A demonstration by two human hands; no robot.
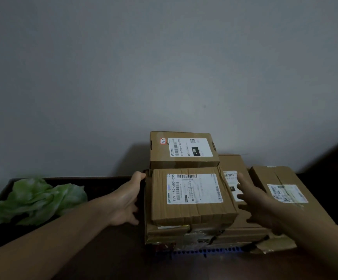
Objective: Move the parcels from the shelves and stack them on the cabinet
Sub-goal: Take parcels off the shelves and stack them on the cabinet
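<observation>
1. At the lower left of the frame, note the green leafy bundle (38, 199). It lies on the dark cabinet top (123, 259), well apart from the parcels.
2. Left of centre, check your left hand (126, 201).
   - It is spread wide, with the palm toward the left side face of the front parcel (192, 199).
   - The thumb touches the parcel's upper left corner and the fingers reach its lower left edge.
   - The fingers are not wrapped round the carton.
3. At lower centre, inspect the front parcel.
   - It is a brown carton with ridged tape bands across the top.
   - Its white shipping label carries barcodes and the code 159-159-A03-030.
   - It lies flat on a wider stack of cartons (204, 235).
   - The stack's lower edge is torn and shows a blue strip (204, 251).
4. Directly above the front parcel in the frame, find the rear parcel (184, 164) against the grey wall (164, 67). Its white label has a black block marked 010.
5. Right of centre, check your right hand (253, 201).
   - The fingers are straight and spread, and the hand holds nothing.
   - It is motion-blurred and just beside the front parcel's right edge. You cannot tell whether it touches.
   - It overlaps a flat labelled carton (232, 162).
6. At the right of the frame, note the right parcel (265, 178). It is taped and labelled, and it rests on the same stack.
</observation>
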